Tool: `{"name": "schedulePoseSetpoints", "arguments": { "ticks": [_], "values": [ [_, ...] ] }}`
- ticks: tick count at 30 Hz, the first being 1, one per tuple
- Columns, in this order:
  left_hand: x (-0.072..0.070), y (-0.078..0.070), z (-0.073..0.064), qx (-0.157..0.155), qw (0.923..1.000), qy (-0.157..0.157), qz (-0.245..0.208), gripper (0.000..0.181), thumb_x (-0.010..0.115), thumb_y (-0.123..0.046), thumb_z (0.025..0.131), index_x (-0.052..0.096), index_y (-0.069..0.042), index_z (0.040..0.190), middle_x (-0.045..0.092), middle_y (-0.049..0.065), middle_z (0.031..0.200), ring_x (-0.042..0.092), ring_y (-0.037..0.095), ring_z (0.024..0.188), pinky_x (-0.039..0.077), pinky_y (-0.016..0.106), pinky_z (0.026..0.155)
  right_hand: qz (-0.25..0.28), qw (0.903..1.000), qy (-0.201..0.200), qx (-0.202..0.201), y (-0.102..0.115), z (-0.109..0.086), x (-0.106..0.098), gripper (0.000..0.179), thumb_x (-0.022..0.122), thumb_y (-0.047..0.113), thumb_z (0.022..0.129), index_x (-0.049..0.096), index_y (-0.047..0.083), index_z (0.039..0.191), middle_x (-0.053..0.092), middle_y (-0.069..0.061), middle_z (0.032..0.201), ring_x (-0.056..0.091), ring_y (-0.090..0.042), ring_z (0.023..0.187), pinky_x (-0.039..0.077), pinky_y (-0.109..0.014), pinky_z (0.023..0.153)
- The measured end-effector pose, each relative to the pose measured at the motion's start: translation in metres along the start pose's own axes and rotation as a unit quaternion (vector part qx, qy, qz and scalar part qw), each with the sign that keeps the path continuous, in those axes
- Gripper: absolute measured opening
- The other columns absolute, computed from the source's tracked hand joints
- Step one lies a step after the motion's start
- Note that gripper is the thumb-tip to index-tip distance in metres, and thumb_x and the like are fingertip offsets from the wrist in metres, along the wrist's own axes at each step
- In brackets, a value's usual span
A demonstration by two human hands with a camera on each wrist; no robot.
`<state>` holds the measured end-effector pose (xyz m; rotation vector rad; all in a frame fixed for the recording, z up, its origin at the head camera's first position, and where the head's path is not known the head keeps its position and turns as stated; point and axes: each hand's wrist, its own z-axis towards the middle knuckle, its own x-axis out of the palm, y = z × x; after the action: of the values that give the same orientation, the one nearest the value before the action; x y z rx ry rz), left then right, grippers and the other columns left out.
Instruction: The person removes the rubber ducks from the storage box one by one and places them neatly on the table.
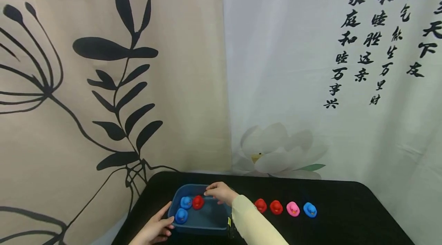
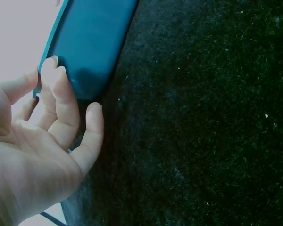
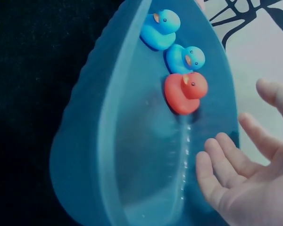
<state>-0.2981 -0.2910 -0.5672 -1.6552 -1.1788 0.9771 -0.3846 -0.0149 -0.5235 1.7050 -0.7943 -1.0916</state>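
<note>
While the left hand (image 1: 155,227) touches the left end of the blue tray (image 1: 200,230), I have the right hand (image 1: 222,193) above the tray's far side. In the right wrist view I see its fingers spread and lightly bent, with nothing between them. The left fingers are softly bent too and stand apart, some tips against the tray's end; how firmly they press I cannot tell from here. Towards the left end inside the tray I count three toys: a far blue duck (image 1: 185,202), a near blue duck (image 1: 181,216) and, just right of the far one, a red duck (image 1: 198,202). To the right of the tray, on the black table (image 1: 345,214), I see four more in a row: an inner red duck (image 1: 260,205), an outer red duck (image 1: 276,207), a pink duck (image 1: 293,209) and, at the right end, an outer blue duck (image 1: 310,209). The right arm's pale yellow sleeve (image 1: 257,222) crosses my head view beside the innermost one. Behind the table hangs a cloth backdrop (image 1: 193,83), with dark leaves on the left and black characters on the right.
</note>
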Motion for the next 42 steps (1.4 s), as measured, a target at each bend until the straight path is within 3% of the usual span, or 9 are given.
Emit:
{"name": "schedulePoseSetpoints", "arguments": {
  "ticks": [11, 15, 22, 29, 33, 42],
  "values": [
    [-0.002, 0.001, 0.001, -0.008, 1.0000, -0.003, -0.001, 0.080, 0.056, -0.032, 0.098, 0.007, -0.005, 0.154, 0.062, 0.006, 0.086, 0.062, 0.019, 0.071, 0.049, 0.038, 0.067, 0.065, 0.9970, -0.012, 0.040, -0.002, 0.008, 0.018, 0.033, 0.066, 0.022, 0.090, 0.063, 0.000, 0.115, 0.060, -0.014, 0.116, 0.054, -0.043, 0.109, 0.045, -0.061, 0.087],
    [-0.003, 0.003, 0.003, -0.006, 1.0000, 0.001, -0.006, 0.080, 0.055, -0.033, 0.098, 0.006, -0.005, 0.154, 0.063, 0.006, 0.086, 0.063, 0.018, 0.071, 0.049, 0.037, 0.067, 0.110, 0.9916, -0.029, 0.062, -0.002, 0.010, 0.028, 0.033, 0.067, 0.024, 0.090, 0.064, 0.001, 0.113, 0.059, -0.017, 0.118, 0.054, -0.040, 0.106, 0.045, -0.059, 0.087],
    [-0.002, 0.003, 0.001, -0.001, 0.9999, 0.007, -0.010, 0.078, 0.054, -0.032, 0.099, 0.007, -0.005, 0.154, 0.063, 0.006, 0.085, 0.062, 0.017, 0.069, 0.049, 0.036, 0.066, 0.151, 0.9808, -0.067, 0.103, -0.008, 0.015, 0.045, 0.036, 0.073, 0.032, 0.086, 0.068, 0.004, 0.108, 0.062, -0.012, 0.106, 0.054, -0.033, 0.094, 0.048, -0.050, 0.079],
    [-0.002, 0.003, 0.003, 0.004, 0.9999, -0.001, -0.013, 0.077, 0.055, -0.032, 0.099, 0.010, -0.006, 0.155, 0.064, 0.005, 0.082, 0.062, 0.016, 0.066, 0.049, 0.035, 0.064, 0.207, 0.9668, -0.107, 0.105, -0.013, 0.017, 0.059, 0.038, 0.072, 0.021, 0.086, 0.064, 0.000, 0.116, 0.060, -0.018, 0.115, 0.051, -0.039, 0.101, 0.044, -0.054, 0.083],
    [-0.002, 0.002, 0.002, 0.002, 0.9999, -0.001, -0.015, 0.076, 0.055, -0.031, 0.099, 0.009, -0.006, 0.155, 0.064, 0.006, 0.083, 0.062, 0.015, 0.067, 0.048, 0.035, 0.064, 0.208, 0.9637, -0.127, 0.110, -0.017, 0.021, 0.065, 0.034, 0.072, 0.017, 0.086, 0.065, 0.000, 0.115, 0.059, -0.021, 0.119, 0.050, -0.041, 0.105, 0.042, -0.055, 0.084],
    [-0.003, 0.005, 0.004, 0.003, 0.9998, -0.001, -0.021, 0.077, 0.055, -0.032, 0.098, 0.009, -0.007, 0.155, 0.064, 0.005, 0.083, 0.061, 0.015, 0.066, 0.048, 0.033, 0.064, 0.154, 0.9725, -0.150, 0.091, -0.027, 0.030, 0.069, 0.026, 0.076, 0.015, 0.080, 0.071, 0.003, 0.102, 0.066, -0.010, 0.105, 0.055, -0.032, 0.098, 0.044, -0.050, 0.076]
  ]
}}
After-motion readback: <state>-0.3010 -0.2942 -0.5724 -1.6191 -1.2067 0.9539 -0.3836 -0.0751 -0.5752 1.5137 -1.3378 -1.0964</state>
